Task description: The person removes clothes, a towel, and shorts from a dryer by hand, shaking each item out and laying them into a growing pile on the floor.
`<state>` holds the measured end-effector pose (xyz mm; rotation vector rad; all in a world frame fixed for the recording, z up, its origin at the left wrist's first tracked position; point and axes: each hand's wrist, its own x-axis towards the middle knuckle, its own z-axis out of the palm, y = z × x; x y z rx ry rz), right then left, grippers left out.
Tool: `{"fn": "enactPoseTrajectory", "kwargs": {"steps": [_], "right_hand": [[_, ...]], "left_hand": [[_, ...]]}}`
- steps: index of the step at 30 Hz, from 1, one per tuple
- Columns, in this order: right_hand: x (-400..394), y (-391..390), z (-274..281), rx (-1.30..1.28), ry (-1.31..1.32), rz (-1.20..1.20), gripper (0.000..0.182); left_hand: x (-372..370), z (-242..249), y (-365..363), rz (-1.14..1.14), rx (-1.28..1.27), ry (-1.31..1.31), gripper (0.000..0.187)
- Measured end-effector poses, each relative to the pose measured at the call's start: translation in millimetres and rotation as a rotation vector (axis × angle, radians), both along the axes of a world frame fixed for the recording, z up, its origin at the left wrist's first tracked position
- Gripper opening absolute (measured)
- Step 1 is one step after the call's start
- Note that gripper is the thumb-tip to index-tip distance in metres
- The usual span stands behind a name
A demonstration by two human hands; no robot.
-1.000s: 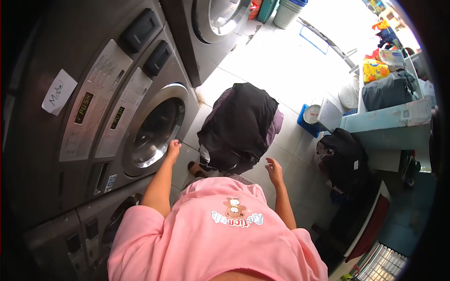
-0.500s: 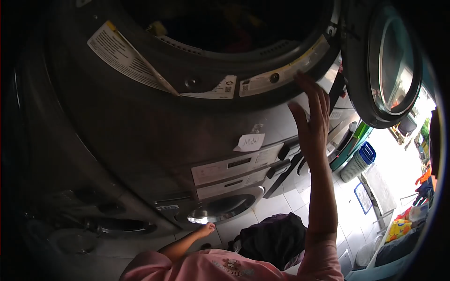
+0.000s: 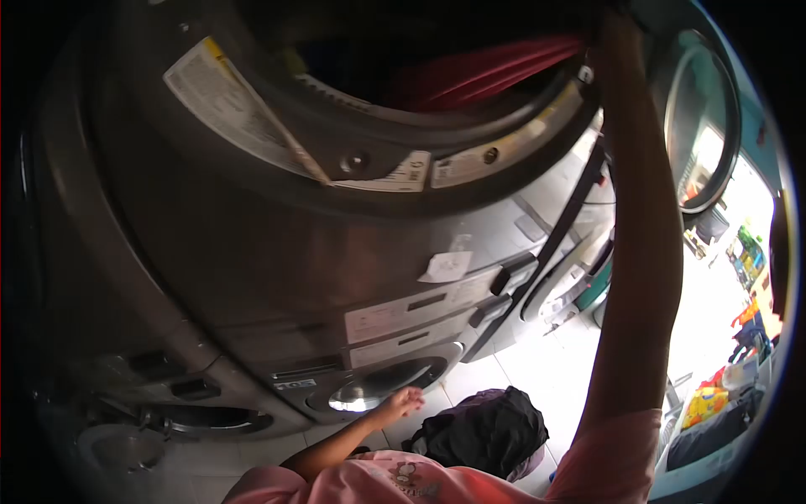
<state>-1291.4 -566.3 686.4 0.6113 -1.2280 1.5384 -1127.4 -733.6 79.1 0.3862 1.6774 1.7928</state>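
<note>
At the top right, my right hand [image 3: 618, 38] is dark and partly lost in shadow, closed on a red cloth [image 3: 504, 74]. The cloth stretches taut from inside the dryer drum to that hand, across the grey drum rim [image 3: 470, 118]. Low in the middle, my left hand [image 3: 406, 402] hangs with loosely bent fingers and holds nothing. It is in front of the lower machine's round door [image 3: 378, 386], apart from it. A dark pile of laundry [image 3: 487, 433] sits on the floor below and to the right of that hand.
The open round dryer door [image 3: 701, 122] stands to the right of my raised arm. A paper note [image 3: 447, 266] is stuck to the machine above the control panels [image 3: 420, 315]. At the lower right, a light blue bin [image 3: 705, 462] holds clothes. White floor tiles [image 3: 478, 378] run below.
My right hand has risen from the drum's lower right edge and gripped the red cloth, now pulled taut. My left hand has moved slightly right, its fingers loosening. The view has shifted a little.
</note>
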Motion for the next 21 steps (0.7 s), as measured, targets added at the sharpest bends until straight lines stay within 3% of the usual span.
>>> {"fn": "enactPoseTrajectory", "kwargs": {"steps": [4,7,8,10,12,13,15,19,21], "right_hand": [[89.4,107.8,-1.9,0.794,0.646,-1.372,0.023],[118.8,174.8,-18.7,0.974,0.470,-1.324,0.036],[134.9,167.3,-32.9,0.712,0.299,-1.024,0.034],[162.8,177.6,-55.2,0.472,0.108,-0.778,0.030],[198.3,222.3,-66.0,0.866,0.025,-1.332,0.029],[201.3,229.9,-81.8,0.561,-0.082,-1.294,0.029],[213.2,262.3,-105.5,0.794,0.126,-1.499,0.030],[253.6,293.1,-141.3,0.689,0.027,-1.470,0.029],[274.3,308.3,-141.9,0.637,-0.005,-1.458,0.029]], "left_hand": [[-20.8,117.8,43.7,-0.038,0.331,0.065,0.054],[-28.3,181.9,71.6,-0.086,0.605,0.220,0.067],[-29.4,198.6,79.3,-0.094,0.656,0.242,0.070],[-31.2,225.8,94.8,-0.096,0.766,0.288,0.075],[-29.1,244.7,109.6,-0.099,0.847,0.330,0.080],[-26.9,251.7,119.2,-0.103,0.886,0.369,0.081],[-22.3,255.3,130.7,-0.093,0.854,0.390,0.083],[-16.6,269.6,152.3,0.044,0.749,0.651,0.091],[-13.8,280.8,153.2,0.044,0.750,0.655,0.091]]}}
